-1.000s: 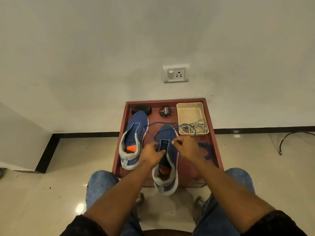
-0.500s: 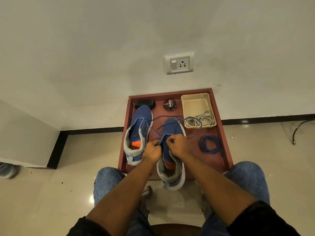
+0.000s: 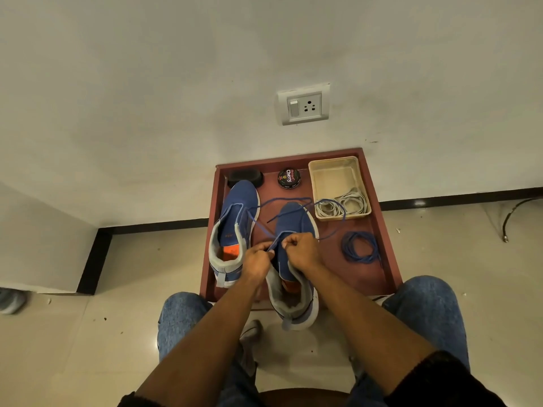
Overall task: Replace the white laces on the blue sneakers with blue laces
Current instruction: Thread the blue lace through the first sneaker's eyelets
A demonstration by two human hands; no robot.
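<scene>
Since a second ago our hands have drawn closer over the right sneaker (image 3: 293, 227), hiding its eyelets. We count two sneakers, one loose blue coil (image 3: 360, 248) at mid-right, and white laces (image 3: 342, 205) in the tray (image 3: 335, 165). Left hand (image 3: 258, 261) and right hand (image 3: 302, 249) fingers are curled tight, pinching the blue lace (image 3: 273, 246).

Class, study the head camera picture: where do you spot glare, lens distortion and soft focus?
Head view: glare on the floor tile by the skirting; wide-angle bending bows the tray edges and the wall line; sharp at the polish tin, softer at the forearms.
</scene>
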